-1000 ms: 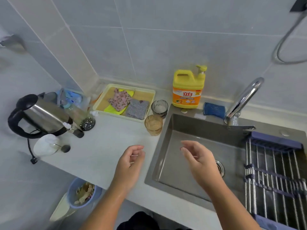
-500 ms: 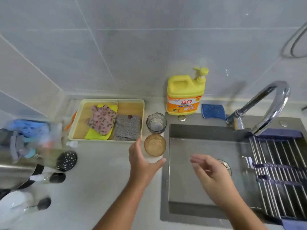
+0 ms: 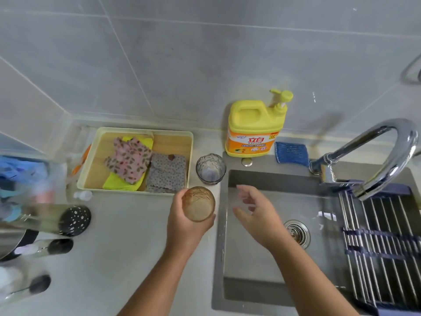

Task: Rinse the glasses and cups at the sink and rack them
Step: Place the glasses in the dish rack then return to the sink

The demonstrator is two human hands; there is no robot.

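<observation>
My left hand (image 3: 184,226) is wrapped around an amber textured glass (image 3: 198,203) on the counter, just left of the steel sink (image 3: 250,265). Behind it stands a second, grey-tinted glass (image 3: 211,169) by the sink's back left corner. Over the sink's left half my right hand (image 3: 257,215) hovers with fingers spread, holding nothing. A roll-up rack (image 3: 382,242) of steel rods covers the sink's right side. The chrome faucet (image 3: 385,153) curves over the rack's back end.
A yellow detergent bottle (image 3: 255,128) and a blue scrubber (image 3: 291,153) stand behind the sink. A yellow tray (image 3: 95,165) with folded cloths lies at the back left. Blurred bottles and a kettle (image 3: 13,238) crowd the left counter. The drain (image 3: 298,232) sits mid-sink.
My left hand has reached forward and closed around the amber glass. My right hand has drifted left over the sink. The camera tilted further down.
</observation>
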